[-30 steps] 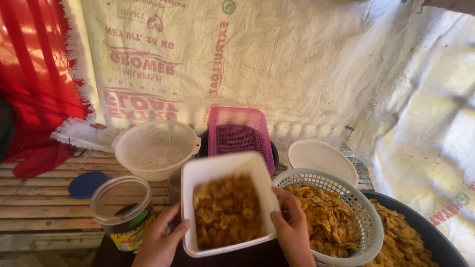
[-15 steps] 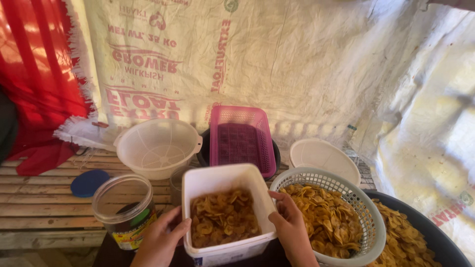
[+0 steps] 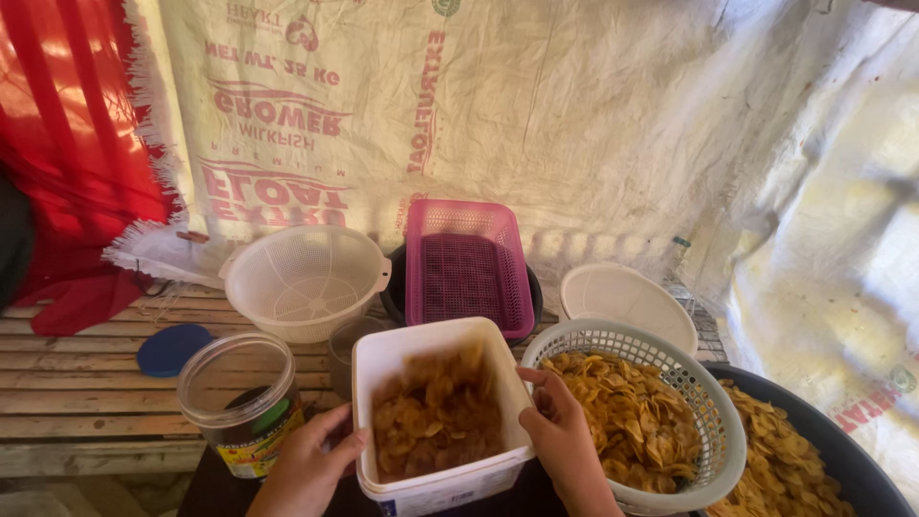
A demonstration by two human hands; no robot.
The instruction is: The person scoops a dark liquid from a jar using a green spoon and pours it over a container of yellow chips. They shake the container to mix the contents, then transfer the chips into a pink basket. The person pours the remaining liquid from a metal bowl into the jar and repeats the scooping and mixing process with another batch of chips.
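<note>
I hold a white rectangular tub with both hands, low in the middle of the head view. It is partly filled with golden fried chips, which look blurred. My left hand grips the tub's left side. My right hand grips its right side, touching the rim of a white round basket full of the same chips.
A clear plastic jar stands left of the tub, a blue lid behind it on wooden slats. Behind are a white round strainer, a pink rectangular basket and a white lid. A dark basin of chips sits at right.
The tub has tipped back from tilted toward me to nearly level and dropped lower, and the chips inside have shifted. Both hands stay on its sides.
</note>
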